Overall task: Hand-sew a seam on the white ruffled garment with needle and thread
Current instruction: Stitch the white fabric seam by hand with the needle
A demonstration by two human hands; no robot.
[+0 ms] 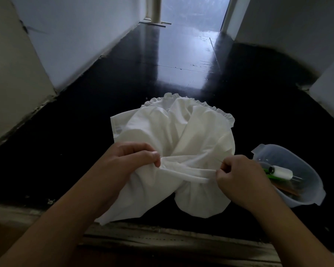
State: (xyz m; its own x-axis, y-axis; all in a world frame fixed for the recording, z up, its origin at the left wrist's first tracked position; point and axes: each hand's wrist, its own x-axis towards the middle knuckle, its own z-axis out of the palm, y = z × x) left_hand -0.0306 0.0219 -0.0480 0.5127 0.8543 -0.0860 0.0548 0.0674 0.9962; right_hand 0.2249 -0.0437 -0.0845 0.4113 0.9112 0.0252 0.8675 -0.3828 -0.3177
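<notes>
The white ruffled garment (179,135) lies bunched on the black floor, its frilled edge at the far side. My left hand (127,160) grips a fold of the cloth at the near left. My right hand (239,178) pinches the seam edge at the near right, and the cloth is pulled taut between the two hands. A thin needle (220,161) pokes out just above my right fingers. The thread is too fine to make out.
A translucent plastic bowl (308,199) sits on the floor to the right, holding a white thread spool (281,171), something green and other small items. White walls (66,45) run along the left and right. A pale step edge (162,239) crosses below the garment.
</notes>
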